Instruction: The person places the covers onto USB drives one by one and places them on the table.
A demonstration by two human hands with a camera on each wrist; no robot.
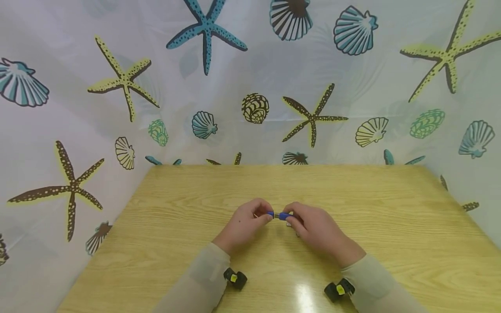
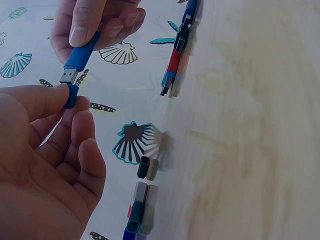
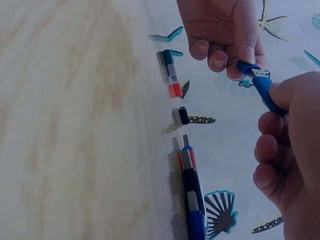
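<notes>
My left hand (image 1: 244, 224) pinches a small blue cap (image 2: 71, 97) between thumb and fingertips. Opposite it, my right hand (image 1: 317, 226) grips the body of a blue USB flash drive (image 2: 82, 55) between thumb and forefinger. The drive's bare metal connector (image 2: 68, 76) points at the cap, its tip right at the cap's mouth. In the right wrist view the cap (image 3: 248, 67) and the drive (image 3: 269, 92) are nearly in line. Both hands are raised over the middle of the wooden table (image 1: 195, 191), and the right fingers hide part of the drive.
More flash drives, among them a red and blue one (image 2: 173, 62) and a black and blue one (image 3: 192, 195), lie on the table. A black cap (image 3: 182, 115) and a red piece (image 3: 175, 90) are nearby. A patterned curtain (image 1: 250, 78) surrounds the table's far edge and sides.
</notes>
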